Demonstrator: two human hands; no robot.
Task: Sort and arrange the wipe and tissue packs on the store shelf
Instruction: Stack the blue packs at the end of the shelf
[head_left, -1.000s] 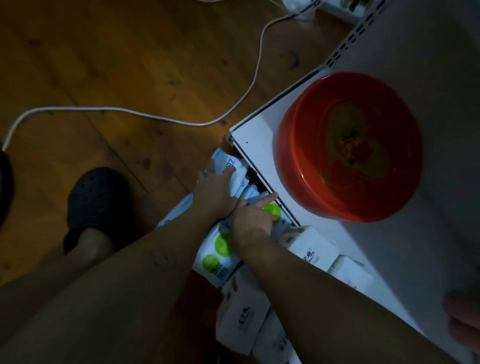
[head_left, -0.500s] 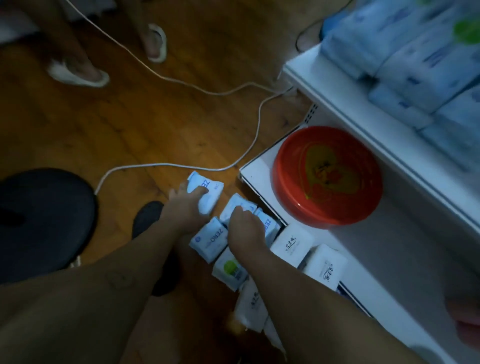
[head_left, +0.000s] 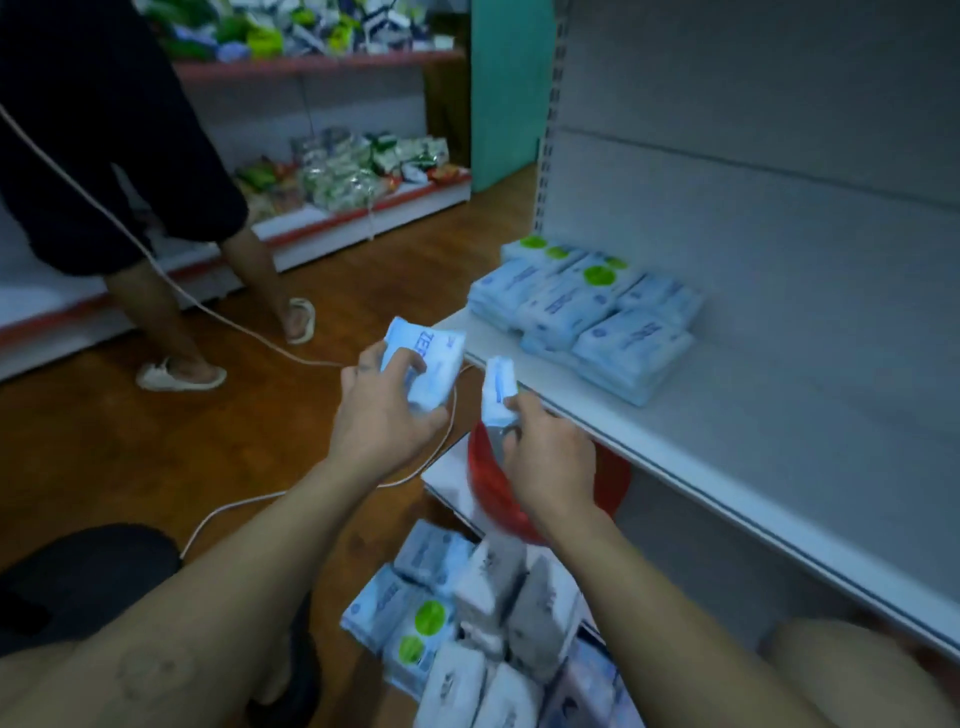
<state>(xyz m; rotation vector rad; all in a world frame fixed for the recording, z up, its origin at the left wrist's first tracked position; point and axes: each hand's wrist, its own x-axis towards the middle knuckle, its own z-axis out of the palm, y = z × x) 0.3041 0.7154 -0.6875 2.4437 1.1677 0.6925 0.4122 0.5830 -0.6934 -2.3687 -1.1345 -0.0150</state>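
Wooden floor (head_left: 104, 441) underfoot, dim store light. Far left: a second person (head_left: 119, 182) standing in dark shorts and pale sandals, with a stocked far shelf (head_left: 337, 171) behind. White cable (head_left: 228, 322) runs across the floor past their feet towards me. Dark stool (head_left: 78, 582) at lower left.

My left hand (head_left: 382, 421): fingers curled round a blue-and-white pack (head_left: 434, 358), thumb over its near face, blue lettering showing. Held in the air, just off the front edge of the white shelf (head_left: 727, 457).

My right hand (head_left: 550, 462): thumb and fingers pinching a second pack (head_left: 497, 384) by its lower end. It stands edge-on and upright, close to the shelf lip. The two held packs are near each other, not touching.

Below my right hand: red basin (head_left: 491, 493) on the bottom shelf level; contents hidden by my hand. In front of it, loose packs (head_left: 467, 613) heaped together, some blue-and-white, some with green dots, some plain white.

Right, on the white shelf: stacked packs (head_left: 587, 312) in layered rows near the left end, a few green-dotted ones at the back.
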